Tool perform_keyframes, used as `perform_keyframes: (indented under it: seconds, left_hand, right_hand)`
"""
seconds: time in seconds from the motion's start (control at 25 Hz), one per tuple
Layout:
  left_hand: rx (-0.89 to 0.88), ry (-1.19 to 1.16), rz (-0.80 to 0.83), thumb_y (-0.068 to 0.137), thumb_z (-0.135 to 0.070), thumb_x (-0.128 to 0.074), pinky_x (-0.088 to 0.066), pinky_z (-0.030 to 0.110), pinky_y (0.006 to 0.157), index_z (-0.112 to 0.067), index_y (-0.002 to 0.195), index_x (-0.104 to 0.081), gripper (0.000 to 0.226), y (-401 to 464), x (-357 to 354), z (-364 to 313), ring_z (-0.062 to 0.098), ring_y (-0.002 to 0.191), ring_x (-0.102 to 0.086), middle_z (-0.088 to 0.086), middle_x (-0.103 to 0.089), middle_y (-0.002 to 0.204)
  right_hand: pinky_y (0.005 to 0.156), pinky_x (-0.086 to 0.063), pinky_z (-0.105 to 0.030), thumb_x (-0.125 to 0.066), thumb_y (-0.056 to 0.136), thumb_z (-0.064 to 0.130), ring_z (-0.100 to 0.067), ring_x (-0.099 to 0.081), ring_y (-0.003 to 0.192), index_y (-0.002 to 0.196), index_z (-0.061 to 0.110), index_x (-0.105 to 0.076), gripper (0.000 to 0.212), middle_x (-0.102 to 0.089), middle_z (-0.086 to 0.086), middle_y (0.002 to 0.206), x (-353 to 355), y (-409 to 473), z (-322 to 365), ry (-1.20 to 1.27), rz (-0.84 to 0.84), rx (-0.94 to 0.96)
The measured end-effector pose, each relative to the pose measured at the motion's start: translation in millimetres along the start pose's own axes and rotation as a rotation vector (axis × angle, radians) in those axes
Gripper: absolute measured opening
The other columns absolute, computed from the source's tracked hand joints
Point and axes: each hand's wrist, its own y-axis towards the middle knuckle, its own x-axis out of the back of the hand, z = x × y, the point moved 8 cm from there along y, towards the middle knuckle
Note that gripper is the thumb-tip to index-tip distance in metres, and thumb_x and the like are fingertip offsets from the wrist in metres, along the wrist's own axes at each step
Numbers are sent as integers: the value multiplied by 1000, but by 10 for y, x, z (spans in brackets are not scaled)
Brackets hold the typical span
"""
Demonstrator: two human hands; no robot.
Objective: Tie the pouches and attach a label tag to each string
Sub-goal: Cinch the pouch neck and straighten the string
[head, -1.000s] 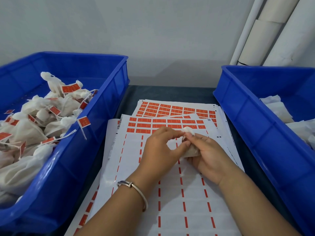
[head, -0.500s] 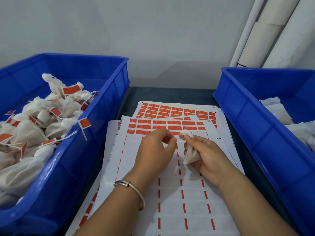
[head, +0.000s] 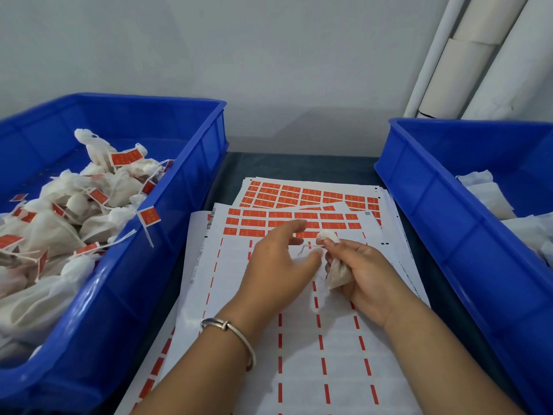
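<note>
Nearest, a stack of label sheets on the dark table, mostly stripped: near rows bare white with only red dashes left, orange labels remaining only along the far rows and on the sheet beneath.

Just above that, right hand curled round one small white pouch, neck pinched between thumb and forefinger, gathered top poking out above the fingers. Left hand, bracelet on the wrist, just beside it with fingers loose and spread, thumb tip close to the pouch's neck; holding nothing as far as visible. Thin white string trailing from the neck toward the left hand, no tag on it yet. Whether the knot is finished: cannot tell, too small. Probably mid-tie or just tied, with a label still to peel and fold onto the string.

Farther left, a blue bin heaped with tied pouches, many showing orange tags on their strings: a good number done. Farther right, a second blue bin holding flat, untied, untagged pouches; only part in view, so the remaining count is unclear. Several evidently left.
</note>
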Motion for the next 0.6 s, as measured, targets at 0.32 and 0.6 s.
perform_keyframes:
  seconds: [0.32, 0.6]
  left_hand:
    - [-125, 131, 16, 91, -28, -57, -36, 7, 67, -23, 103, -70, 19, 23, 38, -91, -2, 69, -54, -13, -67, 86]
    - [-94, 245, -94, 93, -28, -54, -37, 9, 67, -25, 102, -67, 16, 54, 128, -12, 4, 72, -56, -11, -67, 89]
  right_hand:
    - [67, -52, -18, -66, 78, 31, -10, -67, 81, 91, 28, -75, 15, -73, 9, 93, -2, 0, 18, -6, 7, 26]
    - [71, -51, -25, -61, 88, 7, -17, -62, 92, 102, 23, -68, 22, -70, 2, 102, -49, 3, -40, -94, 86, -18]
